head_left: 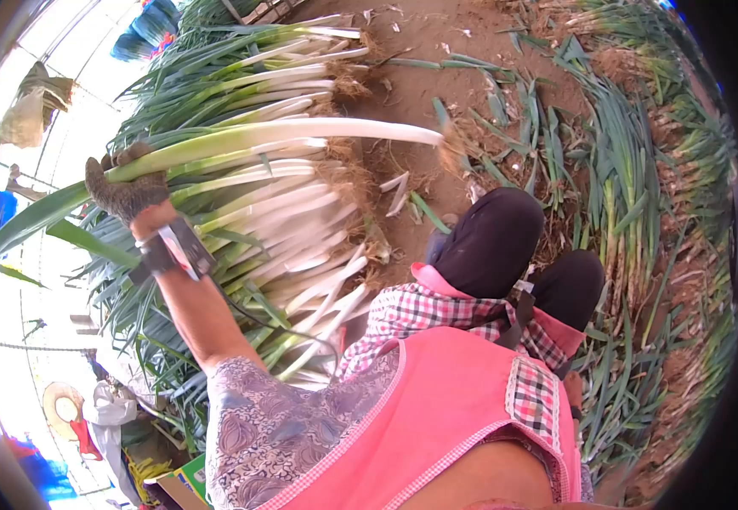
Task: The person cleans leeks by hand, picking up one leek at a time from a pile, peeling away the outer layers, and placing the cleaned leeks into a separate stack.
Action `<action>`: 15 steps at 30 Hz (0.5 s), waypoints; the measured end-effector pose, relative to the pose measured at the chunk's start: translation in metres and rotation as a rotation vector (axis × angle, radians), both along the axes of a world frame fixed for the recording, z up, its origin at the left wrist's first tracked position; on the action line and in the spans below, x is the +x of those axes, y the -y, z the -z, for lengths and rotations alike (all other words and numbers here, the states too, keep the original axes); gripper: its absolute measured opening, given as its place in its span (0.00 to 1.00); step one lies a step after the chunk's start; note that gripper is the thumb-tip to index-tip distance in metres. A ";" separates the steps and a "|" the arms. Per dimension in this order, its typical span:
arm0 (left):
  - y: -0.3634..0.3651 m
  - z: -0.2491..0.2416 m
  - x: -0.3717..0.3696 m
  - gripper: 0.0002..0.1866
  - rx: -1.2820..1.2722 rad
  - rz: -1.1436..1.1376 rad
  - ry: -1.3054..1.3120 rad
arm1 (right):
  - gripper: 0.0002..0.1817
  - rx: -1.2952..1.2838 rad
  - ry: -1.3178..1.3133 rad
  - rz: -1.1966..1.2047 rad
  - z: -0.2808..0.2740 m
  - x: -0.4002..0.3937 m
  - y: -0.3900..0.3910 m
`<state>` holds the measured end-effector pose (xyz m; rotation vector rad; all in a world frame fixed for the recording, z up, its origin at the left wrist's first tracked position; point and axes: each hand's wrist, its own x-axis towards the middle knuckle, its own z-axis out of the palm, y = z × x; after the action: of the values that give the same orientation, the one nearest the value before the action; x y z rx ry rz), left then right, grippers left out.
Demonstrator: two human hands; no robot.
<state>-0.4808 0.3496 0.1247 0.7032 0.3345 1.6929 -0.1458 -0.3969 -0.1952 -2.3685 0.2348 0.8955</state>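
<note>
My left hand [131, 183], in a dark, soiled glove, is closed round the green upper part of a long leek [301, 130]. Its white shank stretches to the right, with the brown roots at the far end, held above a row of laid-out leeks [275, 204]. Green leaves of the held leek trail past the hand to the left. Of my right hand [572, 388], only a sliver shows beside the pink apron, above a dark wristband; its fingers are hidden.
Leeks with soil on them [628, 204] lie in a heap along the right side. Loose leaves [496, 106] and root scraps litter the brown ground [420, 34]. My bent knees [492, 238] are in the middle. A green box [189, 483] stands at lower left.
</note>
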 end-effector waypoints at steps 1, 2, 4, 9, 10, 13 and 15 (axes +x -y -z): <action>-0.014 0.006 -0.022 0.15 -0.078 -0.017 -0.014 | 0.19 0.006 -0.007 0.009 0.001 0.000 -0.001; -0.033 0.014 -0.050 0.16 -0.156 -0.034 -0.027 | 0.19 0.006 -0.010 0.017 0.003 0.001 -0.003; -0.050 0.018 -0.091 0.19 -0.298 -0.061 -0.101 | 0.19 0.014 -0.021 0.036 0.003 0.002 0.000; -0.042 0.061 -0.189 0.23 -0.489 -0.185 -0.269 | 0.20 0.036 -0.064 0.105 0.010 0.004 0.015; -0.029 0.072 -0.183 0.24 -0.490 -0.271 -0.262 | 0.21 0.039 -0.074 0.114 0.011 0.005 0.019; -0.029 0.151 -0.247 0.31 -0.353 -0.438 -0.644 | 0.21 -0.043 -0.044 0.043 0.015 0.012 0.026; -0.015 0.187 -0.273 0.34 -0.582 -0.443 -0.576 | 0.19 -0.089 0.005 -0.076 -0.006 0.016 0.017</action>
<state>-0.7536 0.3647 -0.0625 0.6886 1.4113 1.6387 -0.1298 -0.4138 -0.1891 -2.4763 0.1876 0.9317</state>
